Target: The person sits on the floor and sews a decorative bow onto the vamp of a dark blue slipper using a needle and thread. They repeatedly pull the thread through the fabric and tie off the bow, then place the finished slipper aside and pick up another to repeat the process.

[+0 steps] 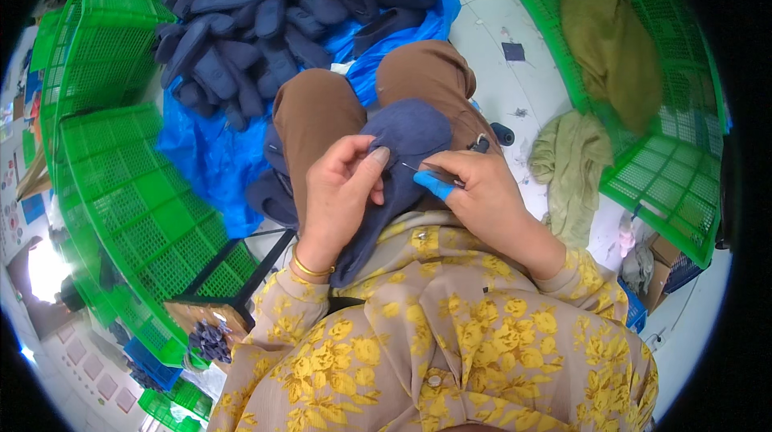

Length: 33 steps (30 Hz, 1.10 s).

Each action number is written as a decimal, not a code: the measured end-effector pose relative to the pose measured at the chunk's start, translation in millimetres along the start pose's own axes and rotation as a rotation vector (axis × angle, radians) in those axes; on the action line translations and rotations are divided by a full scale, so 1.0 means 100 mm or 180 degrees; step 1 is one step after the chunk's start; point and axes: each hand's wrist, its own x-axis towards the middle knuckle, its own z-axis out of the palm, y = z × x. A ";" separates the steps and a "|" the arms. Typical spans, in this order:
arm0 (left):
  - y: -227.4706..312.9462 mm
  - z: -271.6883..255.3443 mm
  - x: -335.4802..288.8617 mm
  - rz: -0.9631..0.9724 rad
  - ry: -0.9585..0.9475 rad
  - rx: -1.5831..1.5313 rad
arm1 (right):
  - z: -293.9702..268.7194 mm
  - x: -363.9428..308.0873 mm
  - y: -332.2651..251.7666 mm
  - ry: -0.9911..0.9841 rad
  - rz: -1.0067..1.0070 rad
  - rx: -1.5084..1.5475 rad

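Note:
Across my lap lies a navy fabric slipper (pixel 412 128), its sole end toward my knees. My left hand (pixel 344 184) is closed, pinching the slipper's edge between thumb and fingers. Close by on the right, my right hand (pixel 486 191) is closed around a small tool with a thin metal tip (pixel 410 166); most of it is hidden in the fingers, so its exact kind does not show. Blue tape (pixel 434 184) wraps the right thumb. A black piece (pixel 480 143) shows just above that hand. Another navy slipper (pixel 272 199) rests beside my left thigh.
Ahead, a big heap of navy slippers (pixel 233 54) lies on a blue plastic sheet (pixel 213 163). Green mesh crates (pixel 121 199) stand at the left, and another green crate (pixel 675 167) at the right holds olive cloth (pixel 607 38). A dark thread spool (pixel 503 134) lies on the floor.

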 end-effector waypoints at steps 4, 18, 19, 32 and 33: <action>-0.01 -0.01 0.01 -0.0068 -0.0029 -0.0089 | -0.02 0.02 -0.06 -0.0148 0.0372 0.0037; -0.01 0.00 0.00 -0.0062 -0.0053 -0.0127 | 0.04 0.12 0.03 -0.0328 0.0141 -0.0290; -0.01 -0.01 0.00 -0.0109 -0.0049 -0.0153 | 0.04 0.11 0.04 -0.0395 0.0265 -0.0189; 0.05 -0.03 0.05 -0.0477 -0.0252 0.0015 | 0.12 0.06 0.13 -0.0169 0.0129 -0.0176; 0.04 -0.04 0.07 -0.0529 -0.0280 0.0018 | 0.10 0.05 0.11 -0.0168 0.0177 -0.0247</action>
